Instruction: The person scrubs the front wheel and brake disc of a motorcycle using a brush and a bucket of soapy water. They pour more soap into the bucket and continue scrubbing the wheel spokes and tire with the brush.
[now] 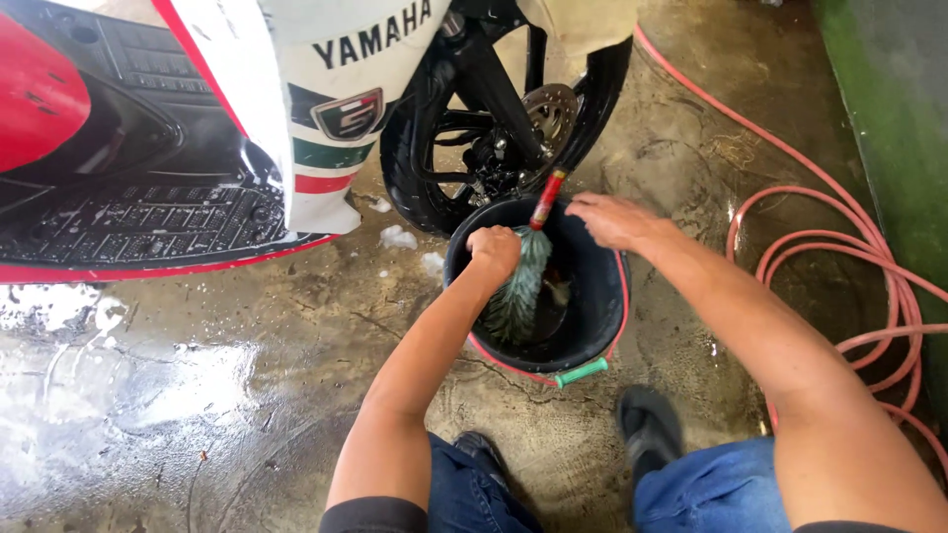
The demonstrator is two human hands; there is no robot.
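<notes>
Head view shows me my left hand [493, 251] clenched on the brush [521, 281] leaning upright in the bucket [602, 296], my right hand [614, 219] open-fingered just beside its red handle.

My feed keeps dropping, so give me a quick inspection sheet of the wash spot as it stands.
Surface: wet concrete floor, glare puddle at left, foam patches near the wheel.
Job's things: black bucket with green-gripped handle; long green bristle brush with red handle leaning inside it.
Clutter: nothing seen.
Grips: left hand closed on the brush's bristle end at the bucket rim; right hand open, fingers beside the red handle, contact unclear.
Cables: pink hose coiled on the floor at right.
Surroundings: white, red and black scooter, front wheel just behind the bucket; green wall base at right.
</notes>
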